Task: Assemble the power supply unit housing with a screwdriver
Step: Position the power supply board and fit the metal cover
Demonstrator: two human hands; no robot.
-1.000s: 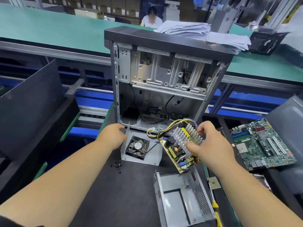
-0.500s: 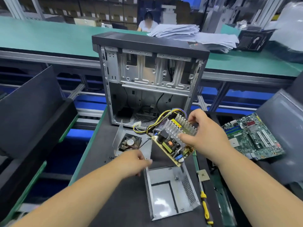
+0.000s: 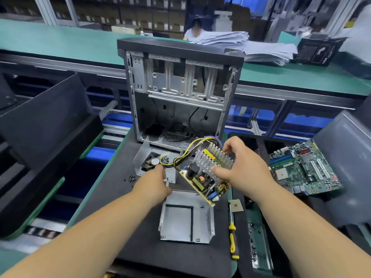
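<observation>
1. Two hands work over a dark mat point(image 3: 112, 223); the right hand point(image 3: 239, 167) pinches the finned heat sink of a power supply board point(image 3: 204, 175), holding it tilted above the mat.
2. Its wire bundle point(image 3: 188, 153) loops back toward the fan plate point(image 3: 148, 161).
3. Below the board lies the open metal housing point(image 3: 186, 221), flat on the mat.
4. The left hand point(image 3: 154, 183) rests at the housing's far left corner; I cannot tell whether its fingers grip anything.
5. Beside the housing lies a yellow screwdriver point(image 3: 232, 233).
6. Behind stands an open computer case point(image 3: 178, 87); a motherboard point(image 3: 305, 169) lies to the right.
</observation>
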